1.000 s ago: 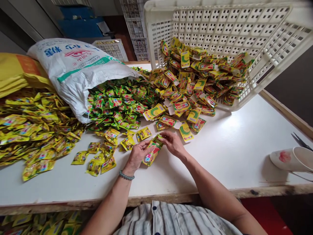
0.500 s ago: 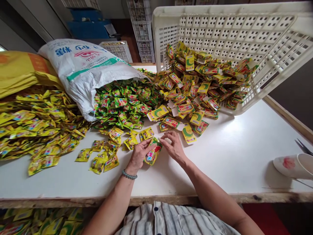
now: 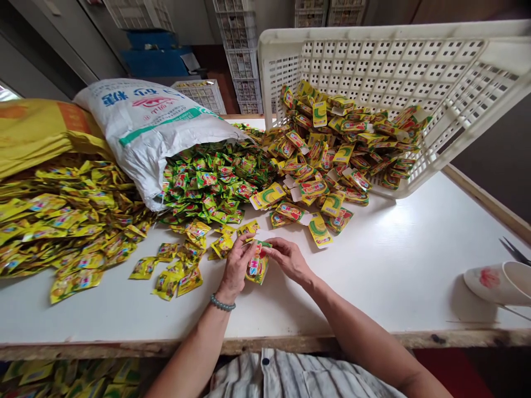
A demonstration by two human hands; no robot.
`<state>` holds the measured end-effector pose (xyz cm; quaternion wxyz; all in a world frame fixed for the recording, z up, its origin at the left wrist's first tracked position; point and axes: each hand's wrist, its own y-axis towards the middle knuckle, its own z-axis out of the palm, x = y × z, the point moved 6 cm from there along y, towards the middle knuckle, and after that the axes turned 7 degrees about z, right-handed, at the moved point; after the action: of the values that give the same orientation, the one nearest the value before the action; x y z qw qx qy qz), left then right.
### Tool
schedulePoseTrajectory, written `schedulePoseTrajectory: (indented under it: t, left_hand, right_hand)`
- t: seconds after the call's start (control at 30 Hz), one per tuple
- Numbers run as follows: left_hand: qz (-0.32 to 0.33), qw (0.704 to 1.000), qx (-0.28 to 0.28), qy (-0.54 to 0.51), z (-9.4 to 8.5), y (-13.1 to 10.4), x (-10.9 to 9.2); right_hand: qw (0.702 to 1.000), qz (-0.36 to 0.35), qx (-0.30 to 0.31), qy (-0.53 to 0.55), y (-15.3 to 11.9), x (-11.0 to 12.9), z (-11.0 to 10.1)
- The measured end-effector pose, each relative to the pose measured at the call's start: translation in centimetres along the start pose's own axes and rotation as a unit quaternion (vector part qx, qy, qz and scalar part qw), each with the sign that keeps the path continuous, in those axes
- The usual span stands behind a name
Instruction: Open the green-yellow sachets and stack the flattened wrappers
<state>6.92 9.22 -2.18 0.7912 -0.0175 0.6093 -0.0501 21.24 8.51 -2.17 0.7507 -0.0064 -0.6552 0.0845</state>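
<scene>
My left hand (image 3: 235, 267) is closed around a small yellow-green candy box (image 3: 256, 267) with fruit pictures, just above the white table (image 3: 373, 287). The thumb and fingers of my right hand (image 3: 290, 258) pinch the upper right edge of the same box; the exact contact is partly hidden. Loose yellow sachets (image 3: 189, 279) lie left of my left hand. Beyond my hands, green sachets (image 3: 207, 179) spill from a white woven sack (image 3: 136, 124). To their right, similar small boxes (image 3: 319, 229) lie heaped, some with end flaps open.
A white plastic crate (image 3: 390, 55) lies tipped on its side at the back right, with boxes spilling out. A large heap of yellow sachets (image 3: 62, 215) covers the left. A cup (image 3: 498, 282) and dark scissors (image 3: 514, 251) are at the right edge.
My right fingers have moved in closer over the box's upper end, and my left fingers have shifted up toward that end. The whole view has tilted slightly upward.
</scene>
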Motion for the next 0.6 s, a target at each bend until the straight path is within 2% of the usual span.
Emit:
schedulePoseTrajectory:
  t: [0.1,0.2,0.27,0.37,0.5,0.6]
  left_hand:
    - [-0.035,0.999,0.038,-0.006,0.0,-0.2,0.6]
    - [-0.059,0.997,0.057,-0.003,0.1,-0.4,1.1]
    - [-0.052,0.997,0.057,-0.012,0.2,-0.3,1.1]
    - [-0.033,0.999,0.025,-0.023,0.0,-0.2,1.0]
    - [-0.025,1.000,0.006,-0.010,-0.2,-0.3,0.9]
    - [-0.028,1.000,0.008,0.000,-0.1,-0.5,1.0]
  right_hand:
    - [0.998,0.028,0.034,-0.042,0.1,-0.6,0.2]
    - [0.994,0.036,0.027,-0.101,0.2,-0.7,-0.3]
    - [0.993,0.020,0.004,-0.116,0.2,-0.3,-0.8]
    - [0.988,-0.002,-0.012,-0.153,0.0,0.7,-0.8]
    - [0.994,0.027,0.016,-0.109,-0.2,0.6,-0.1]
    - [0.997,0.053,0.011,-0.048,0.0,-0.1,0.2]
